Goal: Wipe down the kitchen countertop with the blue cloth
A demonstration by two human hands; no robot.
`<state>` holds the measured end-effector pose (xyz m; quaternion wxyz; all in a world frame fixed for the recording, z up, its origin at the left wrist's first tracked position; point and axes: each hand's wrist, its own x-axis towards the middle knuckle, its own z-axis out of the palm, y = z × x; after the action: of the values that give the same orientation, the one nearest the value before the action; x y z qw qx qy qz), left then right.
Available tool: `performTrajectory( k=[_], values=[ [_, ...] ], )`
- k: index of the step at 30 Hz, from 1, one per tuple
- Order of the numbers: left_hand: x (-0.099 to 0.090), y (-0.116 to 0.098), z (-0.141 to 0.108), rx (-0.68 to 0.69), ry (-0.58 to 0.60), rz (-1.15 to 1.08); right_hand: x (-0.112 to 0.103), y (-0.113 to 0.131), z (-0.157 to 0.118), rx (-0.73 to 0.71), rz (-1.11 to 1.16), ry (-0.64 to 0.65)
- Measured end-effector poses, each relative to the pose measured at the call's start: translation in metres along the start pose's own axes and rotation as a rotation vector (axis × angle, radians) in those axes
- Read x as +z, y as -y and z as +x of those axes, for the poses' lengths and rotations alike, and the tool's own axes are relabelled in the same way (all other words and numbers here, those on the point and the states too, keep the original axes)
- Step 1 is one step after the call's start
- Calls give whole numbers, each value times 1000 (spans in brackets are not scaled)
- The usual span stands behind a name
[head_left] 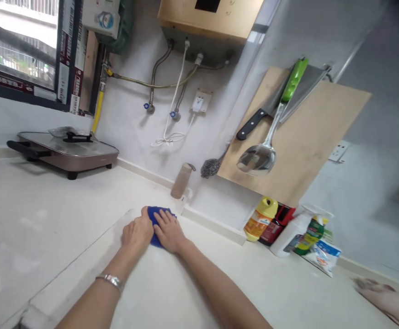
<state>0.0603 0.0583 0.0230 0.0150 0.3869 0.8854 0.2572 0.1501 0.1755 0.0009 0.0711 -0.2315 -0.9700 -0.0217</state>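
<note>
A blue cloth (157,214) lies flat on the pale countertop (48,214), close to the back wall. Both my hands press down on it, side by side. My left hand (136,233) covers the cloth's left part, and a silver bracelet (110,280) sits on that wrist. My right hand (169,232) rests on the right part, fingers spread toward the wall. Only the top edge and middle strip of the cloth show between them.
A brown bottle (181,181) stands just behind the cloth. An electric grill pan (67,153) sits far left. Several bottles and a packet (290,228) crowd the back right. A cutting board (309,132), cleaver, ladle and brush hang on the wall.
</note>
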Motion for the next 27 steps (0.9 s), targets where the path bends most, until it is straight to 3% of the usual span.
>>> performTrajectory(
  k=[6,14,19,23,27],
  values=[
    [1,12,2,-62,-10,-52,-20,2,-106,-179,80,36],
    [-4,18,-2,-56,-8,-91,-44,-19,-262,-220,115,79],
    [-8,24,-6,-33,-3,-106,-47,-64,-335,-143,89,33],
    [-12,23,-8,-8,2,-92,-54,-113,-389,98,79,24],
    [-13,21,-6,-18,6,-72,-47,-180,-441,363,28,5]
  ],
)
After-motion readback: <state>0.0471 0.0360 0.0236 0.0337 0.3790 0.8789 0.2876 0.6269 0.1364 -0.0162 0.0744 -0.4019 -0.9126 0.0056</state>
